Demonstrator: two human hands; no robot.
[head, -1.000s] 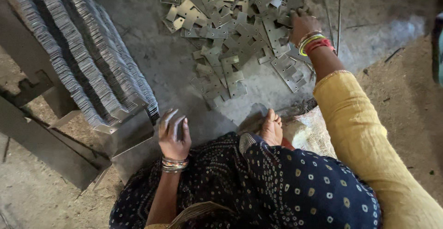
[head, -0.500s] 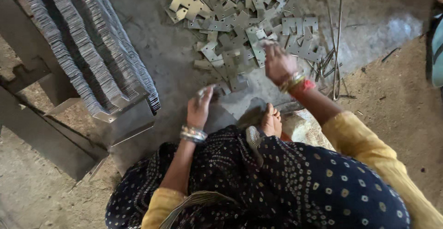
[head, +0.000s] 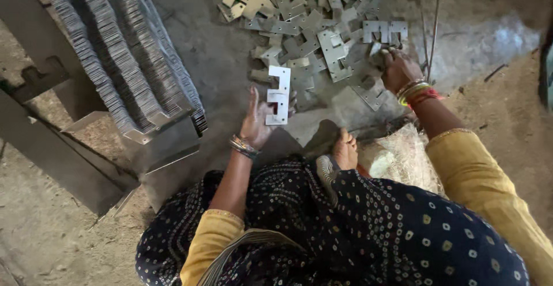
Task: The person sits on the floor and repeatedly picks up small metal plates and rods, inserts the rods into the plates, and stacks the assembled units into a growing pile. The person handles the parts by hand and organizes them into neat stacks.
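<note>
Stamped plate [head: 279, 96], pale and notched, lies flat across my left hand [head: 257, 122], fingers spread beneath it rather than pinching, so I judge a small tilt could slide it onto the floor [head: 224, 55]. My right hand [head: 397, 67] is curled into the heap of plates [head: 322, 38], seemingly closed on one; those cut edges could nick my fingers, or tangled pieces could drag along
</note>
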